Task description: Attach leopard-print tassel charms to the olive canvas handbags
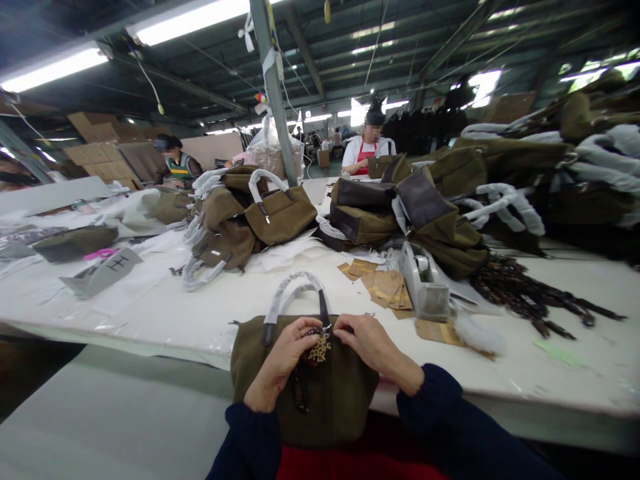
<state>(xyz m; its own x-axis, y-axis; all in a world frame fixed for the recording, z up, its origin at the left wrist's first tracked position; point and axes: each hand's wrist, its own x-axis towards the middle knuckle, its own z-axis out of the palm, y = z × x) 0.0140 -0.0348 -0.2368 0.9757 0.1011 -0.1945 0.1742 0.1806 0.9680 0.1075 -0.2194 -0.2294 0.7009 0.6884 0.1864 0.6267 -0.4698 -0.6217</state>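
Observation:
An olive-green handbag (345,393) stands upright against the table's front edge, its handles (297,283) wrapped in white and raised. On its front, below the base of one handle, hangs a leopard-patterned charm (321,348) with a dark strap (300,392) dangling under it. My left hand (285,353) is closed, thumb and fingers pinching the charm's upper end. Just right of the handle base, my right hand (367,339) has its fingertips pressed together at the bag's top edge. What those fingertips hold, if anything, is too small to make out.
Several more olive handbags (283,215) are heaped across the white table (240,327). To the right are brown cards (387,290), a tape dispenser (427,287) and a pile of dark straps (530,293). Two co-workers (367,150) (177,167) are beyond the bags, near a metal post (275,93).

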